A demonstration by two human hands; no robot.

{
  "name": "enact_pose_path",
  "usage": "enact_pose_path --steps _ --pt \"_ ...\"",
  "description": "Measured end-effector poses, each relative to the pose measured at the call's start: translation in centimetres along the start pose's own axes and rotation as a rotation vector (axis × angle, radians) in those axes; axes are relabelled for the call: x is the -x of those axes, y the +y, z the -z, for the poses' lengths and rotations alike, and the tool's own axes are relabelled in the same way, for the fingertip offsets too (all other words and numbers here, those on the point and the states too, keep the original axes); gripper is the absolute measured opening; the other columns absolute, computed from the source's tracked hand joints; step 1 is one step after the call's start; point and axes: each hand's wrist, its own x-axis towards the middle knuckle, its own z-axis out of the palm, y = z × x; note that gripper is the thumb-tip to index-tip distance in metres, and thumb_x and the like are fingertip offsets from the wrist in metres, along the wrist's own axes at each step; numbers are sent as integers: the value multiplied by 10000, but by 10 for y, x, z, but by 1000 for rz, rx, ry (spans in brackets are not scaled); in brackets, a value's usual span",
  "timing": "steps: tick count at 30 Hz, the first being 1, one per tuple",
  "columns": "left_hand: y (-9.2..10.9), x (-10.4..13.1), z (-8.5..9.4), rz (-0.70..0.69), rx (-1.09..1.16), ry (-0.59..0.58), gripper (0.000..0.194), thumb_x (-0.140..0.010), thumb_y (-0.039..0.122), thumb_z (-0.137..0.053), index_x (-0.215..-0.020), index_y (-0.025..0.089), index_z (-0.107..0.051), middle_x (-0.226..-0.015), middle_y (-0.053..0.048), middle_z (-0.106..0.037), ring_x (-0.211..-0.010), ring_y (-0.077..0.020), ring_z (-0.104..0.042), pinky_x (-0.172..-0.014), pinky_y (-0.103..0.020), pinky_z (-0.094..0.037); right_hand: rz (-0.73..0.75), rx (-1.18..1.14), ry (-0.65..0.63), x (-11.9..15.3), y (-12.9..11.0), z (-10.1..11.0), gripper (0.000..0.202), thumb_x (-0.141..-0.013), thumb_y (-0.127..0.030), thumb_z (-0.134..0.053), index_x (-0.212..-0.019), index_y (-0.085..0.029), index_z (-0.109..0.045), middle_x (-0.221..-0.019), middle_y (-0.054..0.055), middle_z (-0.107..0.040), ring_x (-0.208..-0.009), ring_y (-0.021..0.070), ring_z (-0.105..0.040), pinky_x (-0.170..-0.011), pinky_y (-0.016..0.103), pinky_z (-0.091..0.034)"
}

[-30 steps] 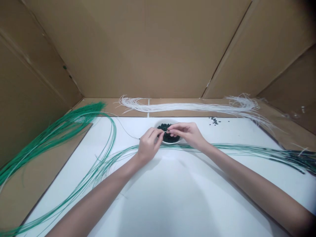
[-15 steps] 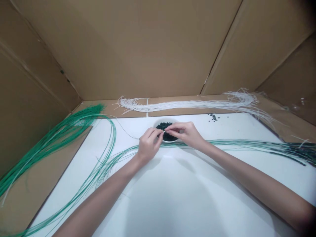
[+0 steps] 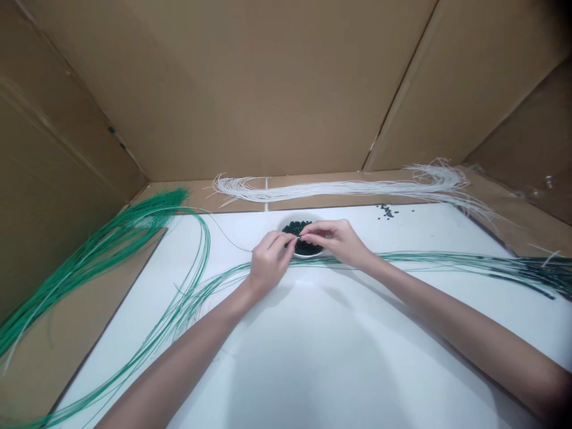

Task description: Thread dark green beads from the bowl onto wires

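Thin wire (image 3: 232,241) end pointing right

The small white round bowl (image 3: 308,252) of dark green bead-like pieces (image 3: 295,227) is half covered by the right hand (image 3: 336,241) and left hand (image 3: 269,261); whatever the fingertips pinch above that bowl is too small to tell; the long green cords (image 3: 187,286) run off the frame's left and right edges, far from the bowl.
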Motion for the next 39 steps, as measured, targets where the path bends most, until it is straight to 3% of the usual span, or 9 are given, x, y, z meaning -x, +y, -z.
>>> enact_pose_path --steps 39 --pt "-2 1 0 -9 26 9 106 -789 137 -518 -864 162 -589 -788 -32 -599 -738 -106 -553 -691 -220 -463 150 191 28 1 -4 -2 160 -739 -273 -567 -727 -145 -661 -697 36 -649 -588 105 -547 -554 208 -452"
